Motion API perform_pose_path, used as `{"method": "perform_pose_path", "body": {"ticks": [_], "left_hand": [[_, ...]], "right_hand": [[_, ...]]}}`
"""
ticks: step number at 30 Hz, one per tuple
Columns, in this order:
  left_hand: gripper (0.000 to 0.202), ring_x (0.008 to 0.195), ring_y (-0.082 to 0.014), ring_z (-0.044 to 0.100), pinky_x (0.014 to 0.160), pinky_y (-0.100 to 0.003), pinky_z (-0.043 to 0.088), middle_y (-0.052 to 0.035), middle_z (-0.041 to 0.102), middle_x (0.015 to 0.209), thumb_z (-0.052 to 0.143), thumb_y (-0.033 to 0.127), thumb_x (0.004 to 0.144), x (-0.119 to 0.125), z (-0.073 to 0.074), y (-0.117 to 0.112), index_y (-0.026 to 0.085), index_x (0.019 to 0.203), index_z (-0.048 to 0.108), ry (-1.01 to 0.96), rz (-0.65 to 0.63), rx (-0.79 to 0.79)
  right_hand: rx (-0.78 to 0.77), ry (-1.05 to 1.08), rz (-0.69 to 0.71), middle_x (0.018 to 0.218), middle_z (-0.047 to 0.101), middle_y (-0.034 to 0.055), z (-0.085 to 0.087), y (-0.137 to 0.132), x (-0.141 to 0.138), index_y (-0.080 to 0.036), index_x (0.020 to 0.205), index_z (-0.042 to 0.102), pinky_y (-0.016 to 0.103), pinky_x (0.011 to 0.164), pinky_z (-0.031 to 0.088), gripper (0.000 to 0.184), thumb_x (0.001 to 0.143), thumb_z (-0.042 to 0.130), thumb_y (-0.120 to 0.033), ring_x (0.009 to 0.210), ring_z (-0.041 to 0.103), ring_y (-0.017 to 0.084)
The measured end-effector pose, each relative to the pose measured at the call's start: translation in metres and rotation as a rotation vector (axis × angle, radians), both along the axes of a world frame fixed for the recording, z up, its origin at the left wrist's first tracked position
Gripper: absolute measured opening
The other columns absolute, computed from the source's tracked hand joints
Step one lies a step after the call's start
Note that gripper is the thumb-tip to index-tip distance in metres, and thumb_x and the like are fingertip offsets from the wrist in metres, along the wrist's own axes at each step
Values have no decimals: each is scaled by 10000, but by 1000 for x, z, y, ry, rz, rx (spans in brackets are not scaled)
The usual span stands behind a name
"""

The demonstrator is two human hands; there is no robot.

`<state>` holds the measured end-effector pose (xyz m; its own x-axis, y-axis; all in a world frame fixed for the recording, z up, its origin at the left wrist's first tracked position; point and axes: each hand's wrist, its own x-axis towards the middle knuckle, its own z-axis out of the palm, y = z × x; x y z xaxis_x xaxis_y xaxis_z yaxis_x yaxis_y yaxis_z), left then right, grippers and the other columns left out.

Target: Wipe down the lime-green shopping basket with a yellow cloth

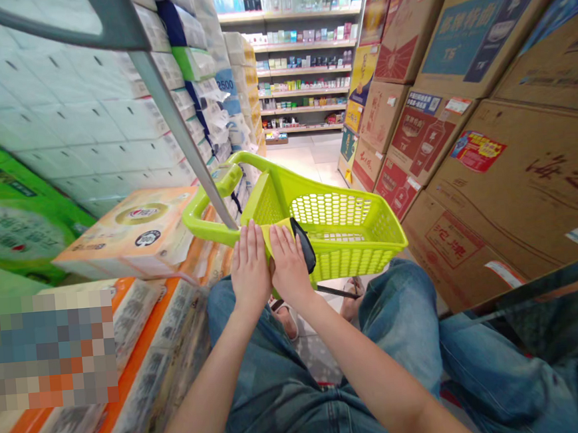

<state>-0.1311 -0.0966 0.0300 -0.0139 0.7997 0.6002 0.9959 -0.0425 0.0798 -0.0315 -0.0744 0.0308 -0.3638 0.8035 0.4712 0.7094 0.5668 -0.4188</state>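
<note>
A lime-green shopping basket with perforated sides stands between the spread knees. Its grey pull handle rises at a slant to the upper left. My left hand lies palm down at the basket's near edge, fingers stretched out side by side. Beside it, my right hand rests flat on a yellow piece with a dark, rounded end. Whether that piece belongs to the basket I cannot tell. No goods show in the visible part of the basket.
Packs of tissue paper are stacked along the left side. Cardboard cartons form a wall on the right. Shelves of small goods stand at the aisle's far end. Another person's jeans-clad leg is close on the right.
</note>
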Motion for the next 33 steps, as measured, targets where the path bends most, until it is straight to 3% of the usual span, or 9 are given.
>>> {"method": "perform_pose_path", "body": {"ticks": [4,8,11,15,19,22,25,28,33], "left_hand": [[670,1521,-249,165,1231,-437,178,-132,218,1629,361,266,978,0,-3,2,99,1574,104,3,-2,31],[666,1519,-248,173,1232,-435,175,-127,203,1632,357,273,983,2,-4,3,106,1575,101,-25,10,38],[688,1518,-254,176,1232,-437,177,-130,201,1632,379,263,969,3,-3,3,109,1576,92,-40,-1,34],[725,1519,-263,169,1232,-446,174,-139,193,1634,407,250,949,4,-3,3,104,1576,73,-42,-5,30],[704,1521,-262,158,1226,-451,190,-146,197,1632,380,228,955,3,-2,3,101,1576,74,-32,-4,35],[659,1525,-247,138,1223,-443,198,-138,207,1631,311,167,957,0,-2,2,95,1575,95,-3,-5,12],[676,1522,-258,155,1223,-447,197,-146,216,1628,349,210,957,0,-2,2,90,1574,101,9,-11,15],[724,1520,-267,165,1225,-451,187,-146,203,1631,402,243,945,1,-3,2,94,1575,79,5,-7,27],[755,1523,-261,151,1229,-441,172,-136,197,1635,431,235,927,2,-3,2,96,1575,69,-8,4,17]], "right_hand": [[43,-51,3,1598,329,116,-18,4,40,-84,1550,254,451,1244,164,792,773,379,11,1501,232,206],[53,-112,-161,1592,340,116,-46,5,99,-101,1556,242,483,1230,201,828,747,351,40,1501,235,224],[46,-115,-282,1591,344,107,-57,6,123,-118,1557,245,493,1233,190,850,729,341,48,1504,232,219],[-36,-29,-320,1591,338,124,-46,5,92,-64,1536,283,505,1237,171,839,707,352,41,1512,211,232],[-37,25,-118,1603,316,110,-18,2,22,-68,1534,293,470,1245,160,742,798,352,1,1514,200,218],[-9,58,-37,1608,308,102,-5,0,-6,-87,1544,277,460,1244,166,693,856,347,-31,1513,202,207],[17,26,-4,1601,323,101,-7,0,5,-91,1543,280,453,1243,175,693,856,341,-19,1503,227,195],[24,-42,-21,1597,333,103,-20,0,41,-92,1545,272,459,1241,182,744,813,337,18,1499,241,199],[38,-114,-199,1584,359,114,-48,1,108,-128,1564,226,492,1220,231,826,764,331,48,1491,264,219]]}}
